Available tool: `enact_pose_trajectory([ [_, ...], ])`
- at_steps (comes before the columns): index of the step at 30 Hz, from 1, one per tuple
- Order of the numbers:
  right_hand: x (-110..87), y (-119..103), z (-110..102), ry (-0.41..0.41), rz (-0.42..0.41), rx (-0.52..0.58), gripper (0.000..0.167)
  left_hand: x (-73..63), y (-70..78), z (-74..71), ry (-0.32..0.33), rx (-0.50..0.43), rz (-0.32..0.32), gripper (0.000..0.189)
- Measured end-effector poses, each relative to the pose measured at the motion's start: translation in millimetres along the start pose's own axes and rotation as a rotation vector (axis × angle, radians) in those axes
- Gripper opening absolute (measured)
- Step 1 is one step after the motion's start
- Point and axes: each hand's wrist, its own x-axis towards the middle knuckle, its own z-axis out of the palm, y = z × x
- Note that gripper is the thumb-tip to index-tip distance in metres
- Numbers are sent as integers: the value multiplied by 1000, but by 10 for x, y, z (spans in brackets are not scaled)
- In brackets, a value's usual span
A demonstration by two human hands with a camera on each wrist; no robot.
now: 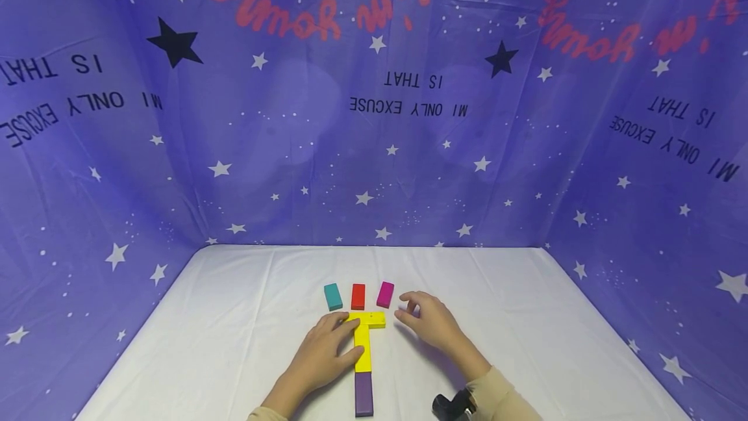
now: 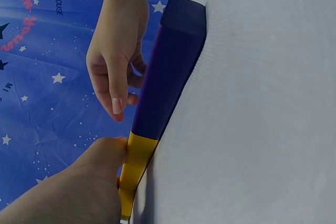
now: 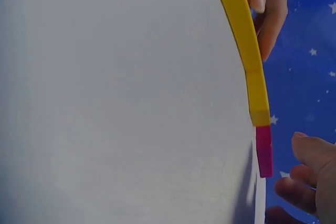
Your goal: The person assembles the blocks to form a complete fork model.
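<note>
A yellow crossbar block (image 1: 376, 319), a yellow upright block (image 1: 363, 349) and a dark purple block (image 1: 363, 394) lie end to end in a T shape on the white cloth. My left hand (image 1: 320, 351) rests at the T's left side, its thumb and fingers touching the yellow blocks. Nothing is in my right hand (image 1: 431, 321), which hovers to the right with loosely bent fingers. Nearest to it is a magenta block (image 1: 385, 294). In the left wrist view, the purple block (image 2: 170, 72) looms close.
Beyond the T lie a red block (image 1: 358, 296) and a teal block (image 1: 333, 297), in a row with the magenta one. Purple star-printed cloth (image 1: 374, 167) walls the table at the back and sides. A black device (image 1: 452, 406) sits by the right sleeve.
</note>
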Motion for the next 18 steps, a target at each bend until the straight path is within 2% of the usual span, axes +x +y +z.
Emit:
enact_pose_trajectory([
  [8, 188, 34, 17, -23, 49, -9, 42, -2, -7, -5, 8, -20, 18, 55],
  [18, 302, 59, 56, -39, 76, -19, 51, 2, -6, 16, -41, -80, -14, 57],
])
